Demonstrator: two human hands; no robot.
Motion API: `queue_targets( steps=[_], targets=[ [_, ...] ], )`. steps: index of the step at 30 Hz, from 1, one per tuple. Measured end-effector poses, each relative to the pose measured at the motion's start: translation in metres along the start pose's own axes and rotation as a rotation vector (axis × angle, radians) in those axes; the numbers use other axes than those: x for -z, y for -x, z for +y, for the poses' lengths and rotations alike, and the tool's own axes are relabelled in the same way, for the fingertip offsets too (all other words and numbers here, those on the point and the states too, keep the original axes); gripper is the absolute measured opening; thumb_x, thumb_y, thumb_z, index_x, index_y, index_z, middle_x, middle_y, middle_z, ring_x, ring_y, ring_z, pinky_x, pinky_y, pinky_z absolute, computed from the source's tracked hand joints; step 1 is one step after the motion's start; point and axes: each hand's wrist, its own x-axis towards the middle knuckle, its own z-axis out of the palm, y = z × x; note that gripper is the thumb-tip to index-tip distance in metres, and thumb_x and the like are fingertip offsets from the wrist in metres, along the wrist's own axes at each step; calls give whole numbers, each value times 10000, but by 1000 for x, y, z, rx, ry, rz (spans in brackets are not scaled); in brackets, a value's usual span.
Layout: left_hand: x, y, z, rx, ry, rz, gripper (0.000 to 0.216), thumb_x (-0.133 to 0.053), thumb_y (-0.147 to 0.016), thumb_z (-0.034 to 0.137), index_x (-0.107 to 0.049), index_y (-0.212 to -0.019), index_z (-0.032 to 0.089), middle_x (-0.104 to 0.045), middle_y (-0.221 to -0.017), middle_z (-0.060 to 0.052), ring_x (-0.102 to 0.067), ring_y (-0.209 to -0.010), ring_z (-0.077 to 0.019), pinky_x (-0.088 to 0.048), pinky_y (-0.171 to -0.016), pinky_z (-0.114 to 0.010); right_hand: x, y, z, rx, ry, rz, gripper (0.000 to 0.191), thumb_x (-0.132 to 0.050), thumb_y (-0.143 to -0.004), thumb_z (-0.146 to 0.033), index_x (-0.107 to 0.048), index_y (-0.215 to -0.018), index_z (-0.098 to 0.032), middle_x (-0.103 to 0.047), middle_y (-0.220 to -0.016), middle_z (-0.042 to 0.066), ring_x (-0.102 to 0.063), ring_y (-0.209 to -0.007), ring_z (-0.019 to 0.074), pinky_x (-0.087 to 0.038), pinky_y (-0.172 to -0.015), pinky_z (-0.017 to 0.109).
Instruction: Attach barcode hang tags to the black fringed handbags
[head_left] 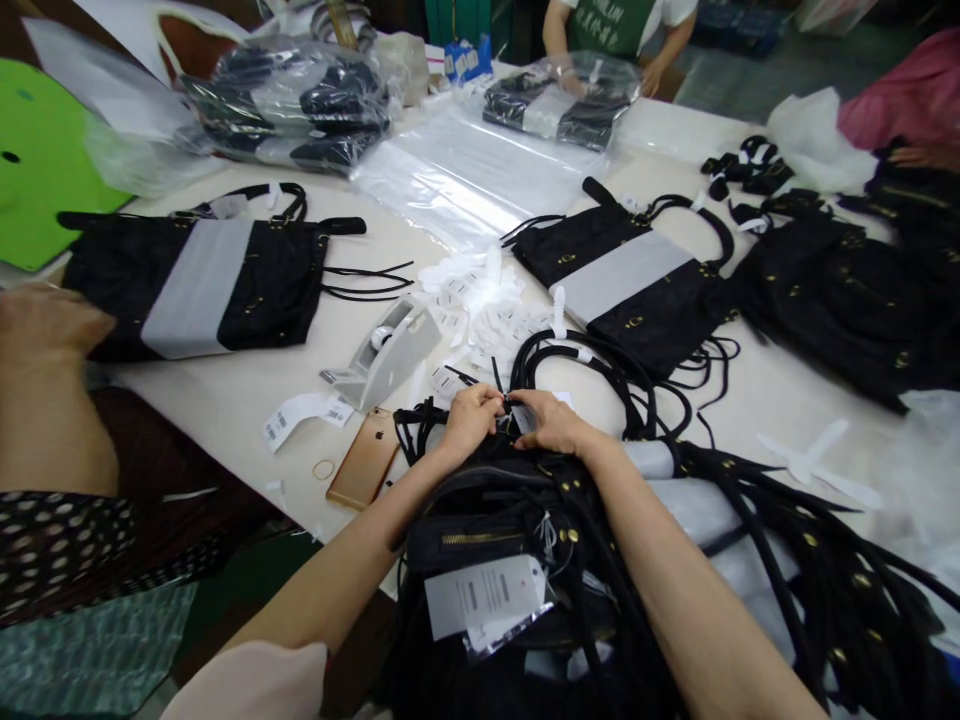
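Note:
My left hand (471,417) and my right hand (551,422) meet over a black bag (487,520) with brass studs and a zip, at the near edge of the white table (247,390). Both hands are closed in a pinch on a small black fitting with a white tag (517,415) at the bag's top. What exactly the fingertips grip is partly hidden. White hang tags (484,595) lie on the bag's front. Black cord handles (600,365) loop just beyond my hands.
A grey tape dispenser (386,350), a gold phone (365,460), a rubber band (324,468) and loose white labels (480,300) lie nearby. Black bags with grey bands (199,280) (626,275) lie flat. Bagged stock (292,100) sits far back. Other people's arms (45,380) (660,60) reach in.

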Motion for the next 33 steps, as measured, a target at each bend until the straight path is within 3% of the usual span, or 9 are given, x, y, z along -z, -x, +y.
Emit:
queue_targets(
  steps=[4,7,12,19,27,33],
  targets=[
    [1,1,2,13,31,-2,69,-489,-696,173,-549,-702,140,-569,-569,34,-428,-332,-38,-317,-364,-169,1,1,-4,3,81,47,474,-585,-652,-225,-548,-1124,-192,-565,-1163,75,-498,-1064,226,-374,-899,335],
    [2,2,4,29,38,-23,70,-491,-694,175,-550,-700,138,-561,-555,36,-414,-324,-36,-306,-357,-168,7,3,-8,-46,92,76,389,-532,-681,-232,-567,-1067,-193,-607,-1066,64,-550,-944,205,-403,-816,299],
    [2,1,3,19,-23,-77,73,-504,-690,173,-566,-715,144,-537,-497,54,-423,-340,-41,-316,-387,-165,11,3,-7,-176,176,81,371,-496,-699,-267,-547,-1060,-200,-634,-981,70,-570,-880,221,-403,-748,298],
    [-2,-6,-4,60,-207,-151,76,-496,-711,171,-568,-725,152,-478,-385,68,-422,-339,-58,-318,-411,-169,9,-1,-2,-262,268,17,369,-436,-747,-277,-520,-1086,-159,-619,-1041,137,-568,-931,267,-399,-755,336],
    [-7,-4,-1,186,-58,-271,308,-483,-649,14,-479,-933,132,-585,-655,37,-481,-355,-47,-314,-359,-166,6,-6,6,-275,211,32,413,-482,-713,-217,-499,-1125,-186,-615,-1033,116,-563,-925,243,-403,-734,307],
    [-10,-8,-5,177,-42,-273,232,-549,-659,60,-496,-876,122,-528,-544,69,-446,-330,-52,-301,-349,-173,2,-8,10,-252,212,31,450,-531,-673,-238,-509,-1118,-184,-574,-1067,104,-530,-969,225,-402,-769,297]
  ],
)
